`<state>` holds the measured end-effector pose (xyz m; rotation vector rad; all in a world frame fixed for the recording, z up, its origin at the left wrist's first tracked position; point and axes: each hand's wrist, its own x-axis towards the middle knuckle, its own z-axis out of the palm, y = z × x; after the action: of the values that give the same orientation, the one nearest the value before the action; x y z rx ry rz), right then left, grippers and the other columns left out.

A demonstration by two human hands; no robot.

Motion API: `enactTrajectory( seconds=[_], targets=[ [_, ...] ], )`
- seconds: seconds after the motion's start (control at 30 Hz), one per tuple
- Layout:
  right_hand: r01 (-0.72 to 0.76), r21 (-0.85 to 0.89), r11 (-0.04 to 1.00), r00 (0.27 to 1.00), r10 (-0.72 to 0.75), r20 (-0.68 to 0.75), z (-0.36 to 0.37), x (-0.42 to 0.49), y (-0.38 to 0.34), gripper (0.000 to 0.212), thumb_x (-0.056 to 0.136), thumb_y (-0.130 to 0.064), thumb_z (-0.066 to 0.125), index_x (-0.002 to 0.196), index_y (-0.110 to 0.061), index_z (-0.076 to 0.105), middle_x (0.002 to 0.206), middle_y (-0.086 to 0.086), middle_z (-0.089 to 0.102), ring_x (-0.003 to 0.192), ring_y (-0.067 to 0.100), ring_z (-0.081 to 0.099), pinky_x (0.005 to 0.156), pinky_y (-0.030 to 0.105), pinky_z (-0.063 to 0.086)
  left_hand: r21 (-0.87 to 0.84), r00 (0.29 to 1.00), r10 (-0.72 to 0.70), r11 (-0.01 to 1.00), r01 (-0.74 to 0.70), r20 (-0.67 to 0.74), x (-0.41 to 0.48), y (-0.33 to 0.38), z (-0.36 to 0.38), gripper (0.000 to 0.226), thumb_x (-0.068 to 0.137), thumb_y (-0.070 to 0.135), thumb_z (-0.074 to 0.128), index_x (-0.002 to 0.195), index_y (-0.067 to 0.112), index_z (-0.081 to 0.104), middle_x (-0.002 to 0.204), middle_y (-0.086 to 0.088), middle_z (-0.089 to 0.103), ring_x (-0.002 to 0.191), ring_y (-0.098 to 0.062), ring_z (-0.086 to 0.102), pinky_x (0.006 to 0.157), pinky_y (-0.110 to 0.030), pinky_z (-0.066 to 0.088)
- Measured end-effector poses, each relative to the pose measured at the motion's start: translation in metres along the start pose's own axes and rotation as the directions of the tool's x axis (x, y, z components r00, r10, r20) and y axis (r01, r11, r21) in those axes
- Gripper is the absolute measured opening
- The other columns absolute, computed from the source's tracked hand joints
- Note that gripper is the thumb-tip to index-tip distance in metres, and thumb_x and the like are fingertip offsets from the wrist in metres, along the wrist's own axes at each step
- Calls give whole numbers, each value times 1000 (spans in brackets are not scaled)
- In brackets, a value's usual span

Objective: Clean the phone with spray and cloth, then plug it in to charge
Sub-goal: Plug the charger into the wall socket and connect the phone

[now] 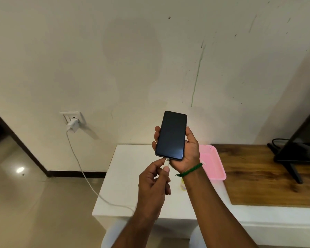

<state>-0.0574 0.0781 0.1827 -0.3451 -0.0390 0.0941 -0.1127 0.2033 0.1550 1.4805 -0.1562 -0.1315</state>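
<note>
Both raised: right hand (pixel 186 158) grips phone (pixel 171 135), left hand (pixel 154 181) pinches plug (pixel 167 162).

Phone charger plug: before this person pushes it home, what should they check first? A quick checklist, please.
1. Steady hold: the right hand grips the phone, screen facing the camera. Ok.
2. Plug under control: the left hand pinches the connector. Ok.
3. Plug meets port: the connector's tip is at the phone's bottom edge; whether it is seated, cannot tell.
4. Power end: the adapter sits in the wall socket. Ok.
5. Free run: the cable hangs slack from the adapter and crosses the white table corner. Ok.
6. Charging sign: the screen is dark. Not ok.
</note>
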Motion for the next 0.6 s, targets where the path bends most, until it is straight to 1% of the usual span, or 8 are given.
enactTrajectory(
  seconds=[0.1, 0.2, 0.27, 0.33, 0.47, 0.6],
  targets=[
    [5, -7, 1000, 1000, -5, -2, 0, 0, -1, 63, 90, -59, 37, 125, -10, 56, 116, 18, 63, 97, 33, 64, 88, 48, 50, -24, 1000, -18, 1000, 18, 3, -1, 2, 1, 25, 93, 27, 59, 93, 51, 66, 64, 2, 62, 49, -11, 57, 51, -19, 49],
    [11, -35, 999, 1000, -11, -6, 1, -1, -2, 62, 90, -59, 38, 124, -11, 57, 115, 18, 63, 96, 33, 64, 88, 48, 50, -33, 999, -38, 999, 37, -24, -2, 4, 3, 20, 92, 28, 60, 94, 47, 68, 64, 2, 62, 49, -11, 56, 51, -19, 50],
    [19, -55, 998, 1000, -20, -6, 1, -1, -2, 62, 89, -59, 39, 125, -12, 56, 115, 18, 63, 96, 33, 64, 87, 49, 51, -36, 997, -51, 998, 50, -49, -3, 5, 4, 15, 91, 28, 61, 93, 40, 69, 63, 1, 63, 49, -12, 57, 51, -20, 50],
    [30, -74, 997, 1000, -30, -2, 2, -1, -3, 62, 89, -59, 40, 126, -12, 55, 115, 18, 63, 96, 33, 64, 87, 49, 51, -38, 996, -59, 998, 57, -59, -4, 7, 5, 10, 90, 29, 62, 88, 32, 71, 63, 0, 64, 49, -13, 59, 51, -20, 50],
    [40, -130, 991, 999, -38, 22, 4, 0, -8, 63, 88, -60, 41, 128, -12, 54, 116, 17, 63, 96, 32, 64, 88, 49, 50, -47, 993, -101, 994, 98, -56, -5, 12, 4, 21, 89, 29, 65, 70, 26, 72, 61, -3, 67, 50, -14, 62, 51, -18, 51],
    [29, -185, 982, 999, -22, 42, 5, 0, -9, 65, 87, -60, 41, 128, -12, 54, 117, 17, 61, 97, 31, 62, 89, 48, 48, -107, 984, -171, 980, 166, -43, -6, 19, 5, 22, 88, 25, 66, 68, 19, 73, 61, -5, 68, 51, -16, 64, 51, -20, 52]
  ],
)
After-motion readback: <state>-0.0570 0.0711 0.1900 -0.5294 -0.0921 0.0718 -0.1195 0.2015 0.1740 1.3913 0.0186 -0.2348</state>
